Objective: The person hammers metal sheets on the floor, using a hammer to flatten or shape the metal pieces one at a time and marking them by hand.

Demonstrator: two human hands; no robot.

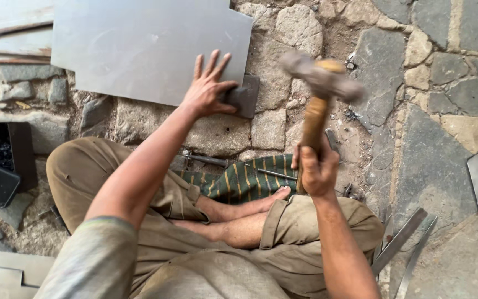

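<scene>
I see my right hand (317, 169) wrapped tight around the wooden handle of a hammer (319, 88), whose blurred metal head hangs raised at twelve o'clock from that fist. My left hand (208, 88) lies at ten o'clock from the right one, fingers spread flat on the edge of a grey metal sheet (145, 47), gripping nothing. A small dark steel block (245, 97) sits just at three o'clock of the left palm, touching the thumb, on the stone paving (432, 83).
</scene>
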